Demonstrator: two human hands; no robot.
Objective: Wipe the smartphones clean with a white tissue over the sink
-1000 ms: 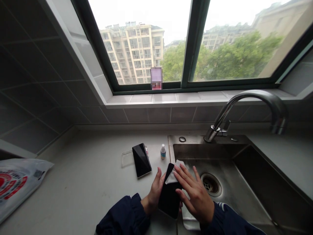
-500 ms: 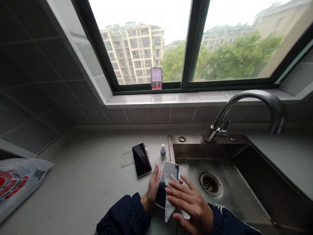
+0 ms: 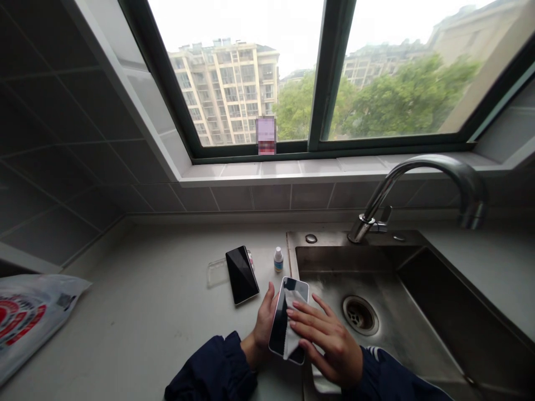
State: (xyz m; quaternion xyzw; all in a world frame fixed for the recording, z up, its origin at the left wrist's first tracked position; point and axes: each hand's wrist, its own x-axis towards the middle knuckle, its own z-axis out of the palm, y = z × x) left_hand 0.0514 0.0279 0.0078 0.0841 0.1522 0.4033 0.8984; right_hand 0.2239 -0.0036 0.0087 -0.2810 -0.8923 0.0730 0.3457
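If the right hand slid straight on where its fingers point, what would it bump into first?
Probably the left hand, at its thumb. The right hand lies on the white cloth over the phone, fingers pointing across toward that thumb. Depth is unclear, so it might pass just above.

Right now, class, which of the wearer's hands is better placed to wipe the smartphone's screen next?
Probably the right hand: its fingers lie on the white cloth that covers part of the held smartphone. The left hand looks occupied, supporting the smartphone at its edge.
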